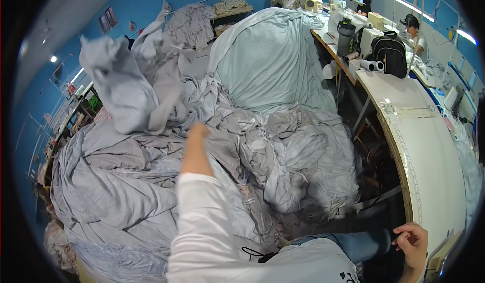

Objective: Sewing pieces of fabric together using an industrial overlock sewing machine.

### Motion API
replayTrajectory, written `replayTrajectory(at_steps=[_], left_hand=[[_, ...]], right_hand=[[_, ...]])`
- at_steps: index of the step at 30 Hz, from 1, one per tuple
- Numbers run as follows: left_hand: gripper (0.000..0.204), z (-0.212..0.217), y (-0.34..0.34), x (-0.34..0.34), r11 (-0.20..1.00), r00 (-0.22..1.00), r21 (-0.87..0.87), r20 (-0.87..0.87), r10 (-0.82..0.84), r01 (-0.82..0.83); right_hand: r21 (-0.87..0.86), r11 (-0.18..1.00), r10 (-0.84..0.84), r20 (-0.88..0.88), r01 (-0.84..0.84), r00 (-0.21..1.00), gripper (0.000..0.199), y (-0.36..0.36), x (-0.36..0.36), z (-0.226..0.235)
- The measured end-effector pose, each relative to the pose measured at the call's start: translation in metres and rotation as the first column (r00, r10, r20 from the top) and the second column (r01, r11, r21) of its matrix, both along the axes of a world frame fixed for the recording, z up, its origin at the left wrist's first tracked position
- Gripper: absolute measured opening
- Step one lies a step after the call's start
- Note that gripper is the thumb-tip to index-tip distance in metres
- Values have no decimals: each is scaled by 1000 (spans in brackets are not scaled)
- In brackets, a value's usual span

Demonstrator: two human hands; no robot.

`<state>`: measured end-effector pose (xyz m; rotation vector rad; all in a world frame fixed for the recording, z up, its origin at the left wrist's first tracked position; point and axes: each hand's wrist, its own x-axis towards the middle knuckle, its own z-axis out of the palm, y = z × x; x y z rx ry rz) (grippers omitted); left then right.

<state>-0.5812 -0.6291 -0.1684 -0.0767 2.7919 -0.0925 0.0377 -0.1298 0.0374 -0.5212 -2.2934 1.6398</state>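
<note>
My left hand (198, 131) reaches forward over the heap at the end of a white sleeve. It is blurred and its fingers are hidden. Just beyond and to its left, a light grey cloth (118, 81) billows in the air, also smeared by motion; whether the hand touches it I cannot tell. Below spreads a large pile of crumpled grey fabric (121, 192). Low on the right, beside the white table's edge, my right hand (411, 240) is raised with loosely bent fingers, holding nothing I can see.
A pale green cloth (273, 61) covers a big mound behind the pile. The white table (429, 146) curves along the right, carrying a dark bottle (345, 38) and a black backpack (389, 55). Another person (417, 33) sits at the far right. A grey fabric bundle (318, 157) lies centre right.
</note>
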Motion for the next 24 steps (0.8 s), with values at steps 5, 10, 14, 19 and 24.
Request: replayTrajectory(at_steps=[5,10,14,19,24], left_hand=[[52,-182,156,163,898,883,328,268,-385,292],[50,-285,226,266,726,749,588,285,-598,356],[48,-329,246,311,738,713,632,402,-574,238],[44,-367,232,330,780,705,580,452,-546,233],[48,-398,197,315,801,776,581,436,-455,143]], right_hand=[[-46,990,-131,70,134,989,18,9,29,-17],[-23,987,-155,174,161,972,12,19,9,-20],[264,948,-227,159,180,961,15,37,-28,-12],[626,771,-215,88,114,973,24,87,-90,-28],[758,652,-145,159,-26,977,55,126,-168,-54]])
